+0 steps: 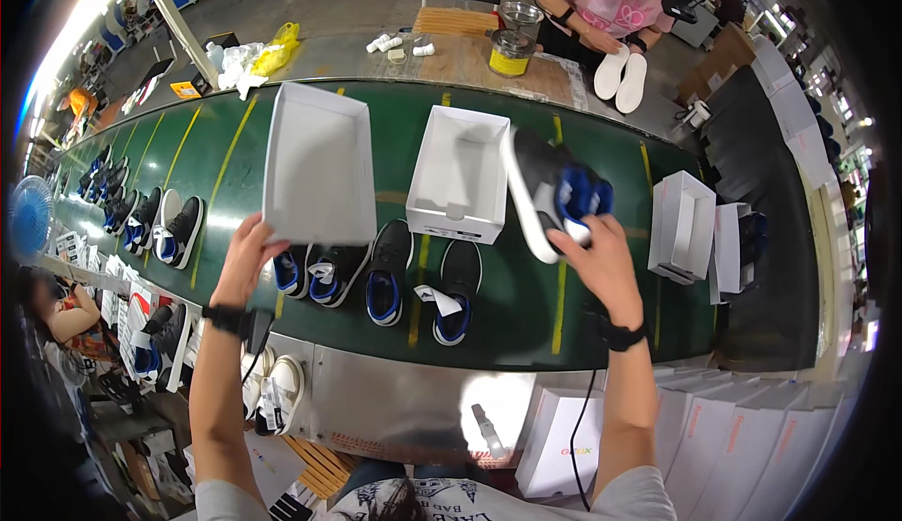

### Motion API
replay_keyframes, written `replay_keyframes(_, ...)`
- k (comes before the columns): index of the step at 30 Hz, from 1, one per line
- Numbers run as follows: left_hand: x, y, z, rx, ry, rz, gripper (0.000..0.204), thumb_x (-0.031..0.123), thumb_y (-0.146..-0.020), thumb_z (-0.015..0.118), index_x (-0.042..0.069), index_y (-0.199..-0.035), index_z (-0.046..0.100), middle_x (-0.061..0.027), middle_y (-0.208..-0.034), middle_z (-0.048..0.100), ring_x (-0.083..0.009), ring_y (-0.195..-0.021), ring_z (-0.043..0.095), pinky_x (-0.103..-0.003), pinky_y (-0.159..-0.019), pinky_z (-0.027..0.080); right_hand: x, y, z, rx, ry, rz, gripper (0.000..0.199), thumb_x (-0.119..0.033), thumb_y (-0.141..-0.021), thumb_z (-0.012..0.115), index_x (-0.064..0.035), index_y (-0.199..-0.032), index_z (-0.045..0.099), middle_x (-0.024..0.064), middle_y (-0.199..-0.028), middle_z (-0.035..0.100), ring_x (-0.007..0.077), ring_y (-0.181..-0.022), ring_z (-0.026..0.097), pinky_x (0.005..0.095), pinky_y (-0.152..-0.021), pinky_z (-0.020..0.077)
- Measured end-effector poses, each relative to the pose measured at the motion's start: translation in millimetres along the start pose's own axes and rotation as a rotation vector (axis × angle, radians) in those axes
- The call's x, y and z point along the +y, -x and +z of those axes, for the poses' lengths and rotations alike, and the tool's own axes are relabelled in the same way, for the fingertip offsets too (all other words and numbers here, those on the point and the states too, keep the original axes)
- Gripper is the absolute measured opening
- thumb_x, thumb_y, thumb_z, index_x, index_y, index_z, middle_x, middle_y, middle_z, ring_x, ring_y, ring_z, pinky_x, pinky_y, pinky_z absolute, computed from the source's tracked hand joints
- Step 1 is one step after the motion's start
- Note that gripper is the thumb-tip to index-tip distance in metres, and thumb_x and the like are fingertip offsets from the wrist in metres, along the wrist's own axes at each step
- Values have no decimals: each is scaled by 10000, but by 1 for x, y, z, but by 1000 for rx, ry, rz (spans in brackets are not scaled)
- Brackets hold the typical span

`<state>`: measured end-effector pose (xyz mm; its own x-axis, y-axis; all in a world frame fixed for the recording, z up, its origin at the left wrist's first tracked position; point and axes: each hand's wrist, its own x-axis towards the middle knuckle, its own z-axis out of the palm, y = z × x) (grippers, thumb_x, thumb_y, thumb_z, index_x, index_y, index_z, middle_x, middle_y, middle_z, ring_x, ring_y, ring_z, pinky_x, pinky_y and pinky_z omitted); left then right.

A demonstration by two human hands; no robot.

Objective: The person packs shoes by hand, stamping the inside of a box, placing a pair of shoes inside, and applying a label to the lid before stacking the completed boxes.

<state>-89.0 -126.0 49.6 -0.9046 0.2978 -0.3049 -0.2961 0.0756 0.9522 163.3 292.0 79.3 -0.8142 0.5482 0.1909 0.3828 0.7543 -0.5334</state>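
My left hand (248, 260) grips the lower left corner of a white shoebox lid (319, 164), tilted up above the green conveyor belt. In my right hand (603, 260) is a black sneaker (543, 169) with blue lining and a white sole, held by its heel; a second one may be pressed against it, but blur hides this. Between my hands an open white shoebox (458, 166) rests on the belt, its inside showing no shoe. Nearer me stand loose black sneakers (390, 272), one with a white paper tag (439, 298) on it.
More sneakers (141, 216) line the belt (221, 136) at left. White boxes (681, 225) stand at its right end, and others (714, 436) are stacked at lower right. White shoes (282, 385) sit below the near edge. Across the belt a person (611, 4) handles white soles (621, 79).
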Motion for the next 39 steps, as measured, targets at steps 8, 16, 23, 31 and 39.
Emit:
replay_keyframes(8, -30, -101, 47, -52, -62, -100, 211, 152, -904, 560, -54, -931, 595, -107, -964, 594, -220, -922, 628, -329, -832, 571, -47, -92, 165, -366, 407, -67, 561, -514, -674, 796, -39, -955, 693, 194, -1040, 650, 342, -1043, 596, 443, -778, 533)
replay_keyframes(16, -39, -121, 44, -117, -173, -175, 299, 172, -927, 509, -83, -1073, 561, -119, -1051, 595, -213, -985, 608, -338, -902, 539, -21, -95, 146, -49, -171, -189, 557, -323, -811, 714, -109, -1282, 508, 217, -1117, 586, 356, -1032, 595, 428, -827, 516)
replay_keyframes(23, -46, -133, 59, -126, -147, -159, 312, 162, -911, 501, -94, -1071, 580, -140, -1064, 617, -218, -996, 625, -324, -891, 548, 53, -55, 184, -482, -776, 702, 669, -90, -834, 575, 51, -1411, 265, 236, -1107, 595, 255, -712, 693, 347, -537, 596)
replay_keyframes(31, -60, -149, 71, -163, -70, -149, 342, 170, -936, 458, -70, -1155, 563, -136, -1135, 607, -223, -1055, 608, -331, -921, 534, 78, -106, 163, -335, -861, 582, 436, 26, -810, 375, 188, -1209, 442, 292, -1002, 626, 347, -631, 684, 355, -540, 617)
replay_keyframes(39, -120, -183, 114, -224, -117, -209, 350, 140, -989, 472, -40, -1281, 543, -147, -1201, 595, -217, -1060, 618, -328, -919, 547, 3, -140, 173, -169, -916, 467, 402, 23, -836, 369, 133, -1202, 493, 272, -971, 650, 297, -645, 699, 344, -581, 628)
